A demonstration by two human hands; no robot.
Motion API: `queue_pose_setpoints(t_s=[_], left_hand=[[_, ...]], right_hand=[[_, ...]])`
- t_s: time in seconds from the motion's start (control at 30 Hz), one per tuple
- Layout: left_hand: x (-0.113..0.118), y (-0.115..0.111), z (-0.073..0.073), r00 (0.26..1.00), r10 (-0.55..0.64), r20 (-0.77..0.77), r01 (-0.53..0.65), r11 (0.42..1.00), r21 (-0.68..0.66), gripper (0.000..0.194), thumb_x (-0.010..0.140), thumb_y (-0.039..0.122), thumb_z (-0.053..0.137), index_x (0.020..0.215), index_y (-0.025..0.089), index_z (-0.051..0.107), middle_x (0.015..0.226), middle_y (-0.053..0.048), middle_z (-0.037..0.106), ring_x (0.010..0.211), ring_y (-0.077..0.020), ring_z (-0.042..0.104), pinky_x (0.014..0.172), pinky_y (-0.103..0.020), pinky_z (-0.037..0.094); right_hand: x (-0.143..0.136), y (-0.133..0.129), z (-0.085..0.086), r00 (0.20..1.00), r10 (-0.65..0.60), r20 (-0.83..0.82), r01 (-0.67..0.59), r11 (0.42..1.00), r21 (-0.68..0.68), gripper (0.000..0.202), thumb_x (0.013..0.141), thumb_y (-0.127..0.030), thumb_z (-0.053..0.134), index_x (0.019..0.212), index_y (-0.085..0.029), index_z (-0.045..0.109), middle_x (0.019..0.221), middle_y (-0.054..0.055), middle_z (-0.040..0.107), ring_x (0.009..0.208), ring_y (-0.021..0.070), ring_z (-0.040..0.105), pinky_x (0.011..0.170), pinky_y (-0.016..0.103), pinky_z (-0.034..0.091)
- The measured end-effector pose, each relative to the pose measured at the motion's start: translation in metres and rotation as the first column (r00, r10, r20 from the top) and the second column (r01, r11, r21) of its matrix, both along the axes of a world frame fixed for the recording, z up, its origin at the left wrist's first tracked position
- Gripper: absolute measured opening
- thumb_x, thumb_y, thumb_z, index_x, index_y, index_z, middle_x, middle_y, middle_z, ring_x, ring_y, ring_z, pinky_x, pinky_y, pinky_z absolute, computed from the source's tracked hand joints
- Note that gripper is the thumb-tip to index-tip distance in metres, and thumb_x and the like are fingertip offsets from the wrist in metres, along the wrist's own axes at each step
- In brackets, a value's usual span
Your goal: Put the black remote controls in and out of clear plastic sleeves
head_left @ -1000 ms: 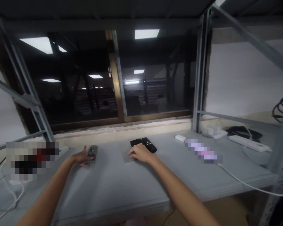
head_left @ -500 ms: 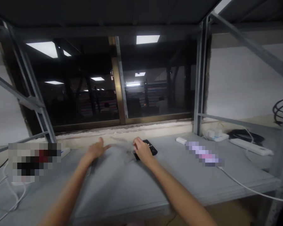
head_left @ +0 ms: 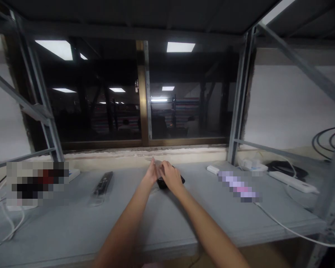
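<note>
My left hand [head_left: 150, 175] and my right hand [head_left: 171, 178] are close together at the middle of the shelf, towards the back. Between their fingers is a thin clear plastic bag [head_left: 158, 166], pinched by both hands and partly hidden by them. Right under my right hand lies a black remote control [head_left: 163, 184], mostly covered by the fingers. To the left, apart from both hands, a second dark remote control [head_left: 102, 186] lies in a clear plastic sleeve.
A blurred-out lilac item [head_left: 238, 186] with a white cable [head_left: 281, 225] lies on the right. Behind it are a white power strip [head_left: 293, 181] and coiled black cable [head_left: 287, 169]. Another blurred-out item [head_left: 39, 182] and white cords occupy the left. Metal posts [head_left: 242, 96] flank the window.
My left hand has moved right, from spread fingers near the bagged remote to the plastic at my right hand. The bagged remote on the left is now uncovered. The view has shifted slightly.
</note>
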State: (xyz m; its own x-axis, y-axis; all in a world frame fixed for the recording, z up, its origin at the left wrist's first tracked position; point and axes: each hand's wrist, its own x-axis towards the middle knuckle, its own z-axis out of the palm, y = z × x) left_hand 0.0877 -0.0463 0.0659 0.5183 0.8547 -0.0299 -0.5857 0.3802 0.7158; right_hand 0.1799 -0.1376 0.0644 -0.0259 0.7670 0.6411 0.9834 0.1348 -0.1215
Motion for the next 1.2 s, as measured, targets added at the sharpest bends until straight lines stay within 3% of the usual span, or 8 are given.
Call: queue_pose_setpoints(t_s=[0.2, 0.3, 0.4, 0.5, 0.63, 0.93, 1.1, 1.2], left_hand=[[-0.005, 0.005, -0.015, 0.987, 0.129, -0.098, -0.138, 0.986, -0.089, 0.059, 0.087, 0.062, 0.034, 0.084, 0.011, 0.064, 0.061, -0.005, 0.06, 0.053, -0.0152, 0.058, 0.053, -0.024, 0.047], [-0.006, 0.008, -0.014, 0.959, 0.273, -0.08, -0.279, 0.956, -0.09, 0.058, 0.087, 0.061, 0.035, 0.102, 0.012, 0.062, 0.073, -0.007, 0.062, 0.058, -0.0132, 0.06, 0.056, -0.022, 0.048], [-0.006, 0.005, -0.011, 0.93, 0.367, -0.003, -0.367, 0.929, -0.046, 0.059, 0.088, 0.061, 0.033, 0.125, 0.02, 0.053, 0.098, -0.009, 0.063, 0.073, -0.014, 0.064, 0.067, -0.024, 0.052], [-0.005, -0.001, -0.01, 0.95, 0.311, 0.032, -0.311, 0.95, -0.004, 0.059, 0.089, 0.06, 0.03, 0.134, 0.025, 0.046, 0.11, -0.011, 0.062, 0.086, -0.0174, 0.066, 0.076, -0.028, 0.053], [-0.003, -0.006, -0.014, 0.98, 0.179, -0.084, -0.186, 0.979, -0.082, 0.051, 0.093, 0.046, 0.037, 0.125, 0.011, 0.055, 0.097, -0.014, 0.069, 0.086, -0.0187, 0.067, 0.079, -0.026, 0.053], [-0.008, 0.002, -0.015, 0.985, 0.165, 0.048, -0.161, 0.983, -0.088, 0.037, 0.093, 0.032, 0.046, 0.119, 0.009, 0.058, 0.081, -0.011, 0.071, 0.066, -0.0148, 0.068, 0.067, -0.021, 0.055], [-0.032, 0.008, -0.012, 0.967, 0.23, 0.112, -0.218, 0.97, -0.108, 0.031, 0.095, 0.028, 0.042, 0.114, 0.01, 0.059, 0.072, -0.006, 0.068, 0.057, -0.0112, 0.064, 0.059, -0.019, 0.054], [-0.051, 0.01, -0.016, 0.947, 0.312, 0.081, -0.296, 0.941, -0.164, 0.032, 0.096, 0.03, 0.039, 0.108, 0.01, 0.06, 0.069, -0.004, 0.066, 0.055, -0.0097, 0.063, 0.057, -0.017, 0.053]], right_hand=[[-0.008, -0.002, -0.001, 0.977, 0.078, 0.201, -0.051, 0.989, -0.136, 0.023, 0.095, -0.019, 0.033, 0.113, -0.02, 0.047, 0.097, 0.009, 0.068, 0.08, 0.0208, 0.067, 0.065, 0.026, 0.044], [-0.012, -0.002, -0.004, 0.966, 0.128, 0.223, -0.093, 0.982, -0.163, 0.027, 0.093, -0.017, 0.037, 0.118, -0.021, 0.047, 0.095, 0.009, 0.069, 0.082, 0.0207, 0.068, 0.068, 0.025, 0.045], [-0.013, -0.003, -0.004, 0.971, 0.119, 0.207, -0.084, 0.982, -0.167, 0.039, 0.092, -0.015, 0.038, 0.13, -0.023, 0.039, 0.098, 0.009, 0.07, 0.085, 0.0202, 0.067, 0.07, 0.026, 0.046], [-0.011, -0.005, -0.001, 0.972, 0.069, 0.224, -0.029, 0.984, -0.176, 0.049, 0.092, -0.015, 0.037, 0.14, -0.023, 0.032, 0.104, 0.011, 0.068, 0.087, 0.0201, 0.067, 0.073, 0.027, 0.047], [-0.007, -0.005, 0.0, 0.969, 0.015, 0.246, 0.02, 0.99, -0.138, 0.056, 0.092, -0.01, 0.035, 0.145, -0.024, 0.024, 0.101, 0.011, 0.068, 0.082, 0.0184, 0.067, 0.073, 0.025, 0.047], [-0.011, -0.002, -0.007, 0.965, 0.045, 0.258, -0.019, 0.995, -0.102, 0.054, 0.089, -0.009, 0.038, 0.14, -0.024, 0.03, 0.092, 0.012, 0.069, 0.077, 0.0193, 0.067, 0.07, 0.027, 0.046], [-0.003, -0.003, 0.0, 0.952, 0.247, 0.184, -0.226, 0.966, -0.128, 0.055, 0.088, -0.031, 0.053, 0.139, -0.026, 0.033, 0.101, 0.008, 0.067, 0.087, 0.0202, 0.064, 0.076, 0.028, 0.044], [0.012, 0.003, -0.001, 0.982, 0.181, 0.05, -0.178, 0.983, -0.053, 0.046, 0.09, -0.039, 0.05, 0.132, -0.023, 0.043, 0.113, 0.009, 0.062, 0.107, 0.0219, 0.054, 0.089, 0.033, 0.04]])
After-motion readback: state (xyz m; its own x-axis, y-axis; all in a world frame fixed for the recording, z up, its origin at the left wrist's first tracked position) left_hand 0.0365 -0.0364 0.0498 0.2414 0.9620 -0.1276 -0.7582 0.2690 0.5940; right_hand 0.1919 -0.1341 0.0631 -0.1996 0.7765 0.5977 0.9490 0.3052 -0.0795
